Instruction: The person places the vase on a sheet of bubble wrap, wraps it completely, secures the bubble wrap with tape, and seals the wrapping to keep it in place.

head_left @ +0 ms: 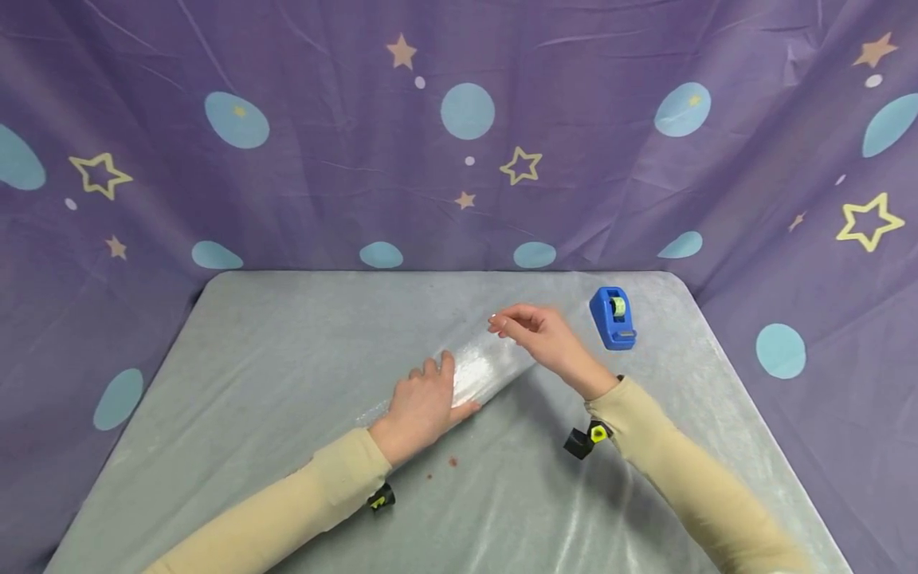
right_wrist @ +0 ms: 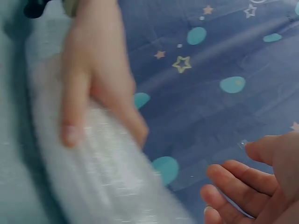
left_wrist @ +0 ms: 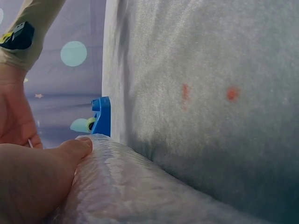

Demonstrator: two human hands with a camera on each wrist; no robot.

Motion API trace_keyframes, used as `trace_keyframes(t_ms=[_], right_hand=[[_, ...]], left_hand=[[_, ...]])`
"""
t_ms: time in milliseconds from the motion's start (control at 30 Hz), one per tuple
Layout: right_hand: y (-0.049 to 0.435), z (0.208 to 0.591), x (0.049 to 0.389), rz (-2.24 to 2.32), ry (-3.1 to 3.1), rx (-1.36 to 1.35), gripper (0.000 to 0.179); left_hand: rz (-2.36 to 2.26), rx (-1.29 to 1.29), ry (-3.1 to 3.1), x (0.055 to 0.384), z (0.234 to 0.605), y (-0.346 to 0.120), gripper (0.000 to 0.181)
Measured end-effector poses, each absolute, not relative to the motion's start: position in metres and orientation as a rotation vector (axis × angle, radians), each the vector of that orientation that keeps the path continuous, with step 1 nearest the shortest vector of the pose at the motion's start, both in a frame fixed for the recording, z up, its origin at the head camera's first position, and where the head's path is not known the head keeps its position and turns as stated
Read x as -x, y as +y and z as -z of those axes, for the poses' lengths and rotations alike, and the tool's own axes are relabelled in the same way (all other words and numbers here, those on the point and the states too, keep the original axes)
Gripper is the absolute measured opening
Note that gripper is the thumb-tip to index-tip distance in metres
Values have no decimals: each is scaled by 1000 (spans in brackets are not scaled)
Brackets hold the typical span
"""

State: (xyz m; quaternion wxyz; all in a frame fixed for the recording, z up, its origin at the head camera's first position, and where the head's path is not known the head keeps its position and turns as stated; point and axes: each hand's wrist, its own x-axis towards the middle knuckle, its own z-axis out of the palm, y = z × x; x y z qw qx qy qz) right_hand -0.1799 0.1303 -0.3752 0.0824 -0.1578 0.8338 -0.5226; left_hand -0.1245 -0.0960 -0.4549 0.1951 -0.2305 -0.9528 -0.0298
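A long roll of clear bubble wrap (head_left: pixel 488 368) lies slantwise across the table, its surface shiny. My left hand (head_left: pixel 421 402) grips it near the lower left part, fingers over the top and thumb (left_wrist: pixel 77 151) along the near side. Above the roll's upper right end is my right hand (head_left: pixel 534 331), thumb and forefinger drawn close together. A small piece of clear tape (right_wrist: pixel 243 144) shows at the right thumb's tip; its full length is hard to make out. What the bubble wrap holds inside, if anything, is hidden.
A blue tape dispenser (head_left: pixel 613 319) with a roll of tape stands at the table's back right, beyond the right hand. Small reddish spots (head_left: pixel 453 461) mark the grey table cover (head_left: pixel 308 335). A purple curtain with stars and dots (head_left: pixel 466 215) hangs behind the table.
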Motion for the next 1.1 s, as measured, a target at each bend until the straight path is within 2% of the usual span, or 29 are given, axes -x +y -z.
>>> trace_keyframes(t_ms=[300, 600, 900, 1100], right_hand=[[134, 407, 159, 1423, 2652, 559, 29], [139, 417, 154, 1339, 2716, 690, 26], [146, 428, 159, 1112, 2929, 907, 51], [149, 427, 172, 894, 2951, 1244, 51]], left_hand=[[84, 659, -2654, 125, 455, -94, 90], [134, 646, -2685, 125, 454, -95, 92], [139, 640, -2671, 126, 457, -95, 92], [100, 645, -2643, 127, 459, -96, 90]])
